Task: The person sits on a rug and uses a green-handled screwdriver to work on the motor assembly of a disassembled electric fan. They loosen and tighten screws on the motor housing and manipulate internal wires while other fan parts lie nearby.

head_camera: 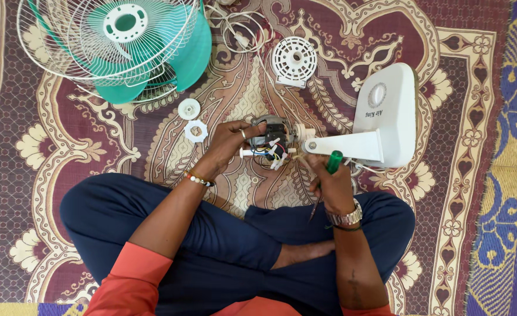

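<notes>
Sitting on a patterned mat [65, 146], left hand [229, 140] steadying fan motor [270, 137].

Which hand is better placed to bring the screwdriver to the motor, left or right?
Right, probably. The right hand grips the green-handled screwdriver just beside the motor. The left hand already rests on the motor, steadying it, so it is not free.

Home floor, used as a repair spot.
Patterned woven mat [469, 175] covers the ground; dismantled fan parts lie spread on it, wire guard [65, 52] included.
</notes>
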